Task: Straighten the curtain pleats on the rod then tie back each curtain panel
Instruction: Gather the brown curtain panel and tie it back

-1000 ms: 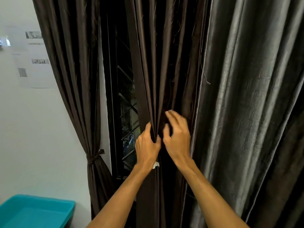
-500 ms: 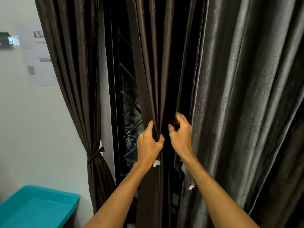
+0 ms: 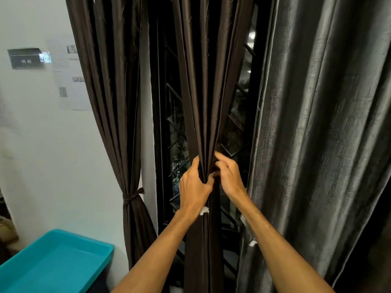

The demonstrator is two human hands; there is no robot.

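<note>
Both hands — left hand [image 3: 193,187], right hand [image 3: 229,176] — bunching middle curtain panel [image 3: 203,92].

Dim indoor light falls from the viewer's side, strongest on the forearms and on the grey curtain [image 3: 317,134] right of the grip, whose sheen shows pale streaks. The brown panel [image 3: 203,102] above the grip is dark, its folds nearly black. The window [image 3: 171,127] just left of it is black with small glints. The wall [image 3: 42,155] far left is evenly lit. The right hand [image 3: 229,176] is slightly motion-blurred. Straight lines bow toward the edges.
</note>
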